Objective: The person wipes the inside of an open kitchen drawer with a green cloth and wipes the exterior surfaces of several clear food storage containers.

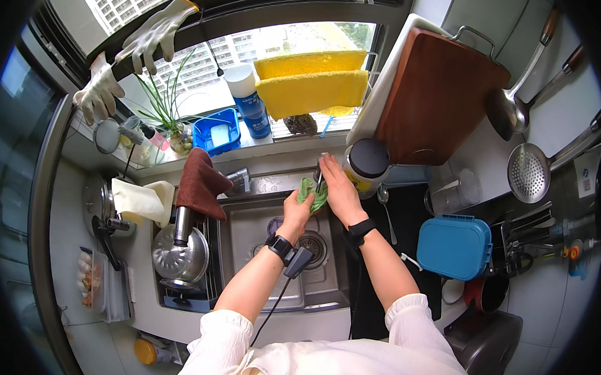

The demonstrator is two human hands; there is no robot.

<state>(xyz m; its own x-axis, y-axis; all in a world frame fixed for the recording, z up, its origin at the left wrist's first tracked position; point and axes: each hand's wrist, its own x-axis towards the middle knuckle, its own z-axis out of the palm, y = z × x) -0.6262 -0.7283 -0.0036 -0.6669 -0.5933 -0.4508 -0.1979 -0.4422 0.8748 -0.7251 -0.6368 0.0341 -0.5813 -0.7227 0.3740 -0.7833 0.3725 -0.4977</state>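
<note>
Over the far right part of the steel sink (pixel 248 225), my left hand (pixel 297 212) grips a crumpled green bundle (pixel 313 194), perhaps a cloth. My right hand (pixel 344 192) is beside it, its fingers extended and close together against a small metal fitting (pixel 320 176) at the sink's back edge. Its thumb and palm are hidden, so I cannot tell whether it grips anything. Below the hands shows the drain strainer (pixel 312 248). A jar with a black lid (pixel 369 158) stands just right of my right hand.
A brown cloth (pixel 200 183) drapes the faucet, left of the sink. At right are a spoon (pixel 387 211), a blue lidded box (pixel 454 247) and a wooden cutting board (pixel 440 98). Yellow towels (pixel 312 90) hang behind. From my left wrist strap runs a cable (pixel 272 307).
</note>
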